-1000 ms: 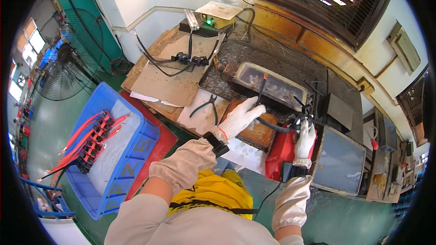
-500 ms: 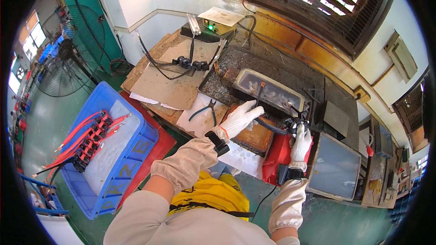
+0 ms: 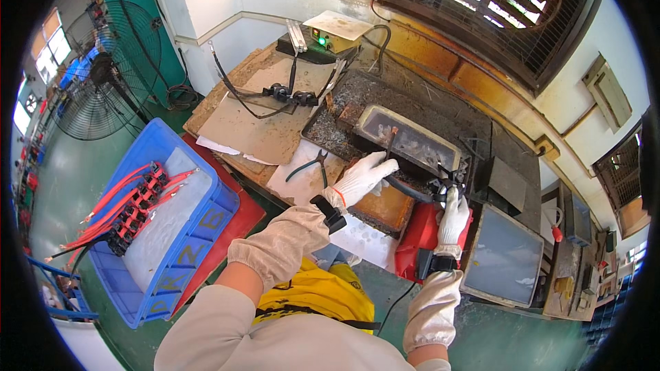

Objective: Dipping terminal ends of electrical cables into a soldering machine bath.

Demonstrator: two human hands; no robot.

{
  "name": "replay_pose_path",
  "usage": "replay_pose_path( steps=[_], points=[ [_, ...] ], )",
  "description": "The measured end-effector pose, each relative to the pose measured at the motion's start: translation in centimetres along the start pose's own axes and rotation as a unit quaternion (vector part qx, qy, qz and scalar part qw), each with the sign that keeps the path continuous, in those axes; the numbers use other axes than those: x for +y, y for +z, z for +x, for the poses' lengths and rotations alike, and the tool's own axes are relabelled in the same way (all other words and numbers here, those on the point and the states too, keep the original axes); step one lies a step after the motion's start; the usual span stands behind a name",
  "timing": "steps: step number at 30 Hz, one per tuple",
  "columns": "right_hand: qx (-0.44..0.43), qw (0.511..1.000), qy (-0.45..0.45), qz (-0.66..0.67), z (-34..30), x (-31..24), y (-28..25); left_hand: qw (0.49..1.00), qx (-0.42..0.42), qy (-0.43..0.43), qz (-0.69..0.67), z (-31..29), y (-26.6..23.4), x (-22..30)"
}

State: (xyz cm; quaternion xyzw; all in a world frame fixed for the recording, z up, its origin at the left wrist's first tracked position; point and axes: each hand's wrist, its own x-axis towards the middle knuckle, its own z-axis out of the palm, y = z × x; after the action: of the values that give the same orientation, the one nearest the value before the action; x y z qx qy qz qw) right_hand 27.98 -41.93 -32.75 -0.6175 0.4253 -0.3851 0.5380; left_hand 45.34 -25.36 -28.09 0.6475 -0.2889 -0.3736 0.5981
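Cable (image 3: 407, 188) is bending, thick and black, between the two gloved hands, which are holding it well apart, probably so that neither end is swinging freely. The left hand (image 3: 361, 180) is closing its fingers narrowly on one length; just beyond them the copper-coloured tip (image 3: 394, 132) is pointing upward, seemingly to leave the bare metal unobstructed. It is showing against the rimmed tank (image 3: 412, 124) ahead of both hands, though whether it is touching, I cannot tell. The right hand (image 3: 454, 216) is curling around a dark fitting (image 3: 448, 188), apparently supporting its weight; the exact finger hold is partly hidden. A red object (image 3: 414, 239) is lying below that wrist. Between and nearer than the hands, an orange slab (image 3: 385, 207) is resting in its tray. Pliers (image 3: 320, 161) are lying just left of the left hand, perhaps for easy reach, while a blue crate (image 3: 180, 261) is holding red-cabled parts (image 3: 141, 203) farther left.
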Motion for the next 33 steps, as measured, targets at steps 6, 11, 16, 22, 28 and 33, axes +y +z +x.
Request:
replay_pose_path(
  steps=[6, 11, 16, 22, 28, 33],
  points=[
    [0.004, 1.0, 0.01, -0.015, 0.5, 0.7, -0.3, 1.0, -0.01, -0.004, -0.005, 0.0, -0.1, -0.1],
    [0.003, 1.0, 0.008, -0.004, 0.2, 0.4, -0.1, 1.0, -0.006, -0.01, -0.006, 0.1, -0.1, -0.3],
    [0.0, 1.0, 0.011, -0.009, 0.4, 0.4, -0.3, 1.0, -0.022, -0.016, -0.005, 0.2, -0.2, 0.1],
    [-0.005, 1.0, 0.007, 0.006, 0.4, 0.5, -0.2, 0.999, -0.028, -0.018, 0.001, 0.9, -0.3, -0.5],
    [-0.002, 1.0, 0.014, 0.003, 0.2, 0.1, -0.1, 0.999, -0.035, -0.023, 0.0, 1.6, -0.3, -0.9],
    [0.002, 1.0, 0.008, -0.015, 0.2, 0.1, -0.2, 0.999, -0.024, -0.031, -0.003, 1.5, 0.0, -0.6]
  ],
)
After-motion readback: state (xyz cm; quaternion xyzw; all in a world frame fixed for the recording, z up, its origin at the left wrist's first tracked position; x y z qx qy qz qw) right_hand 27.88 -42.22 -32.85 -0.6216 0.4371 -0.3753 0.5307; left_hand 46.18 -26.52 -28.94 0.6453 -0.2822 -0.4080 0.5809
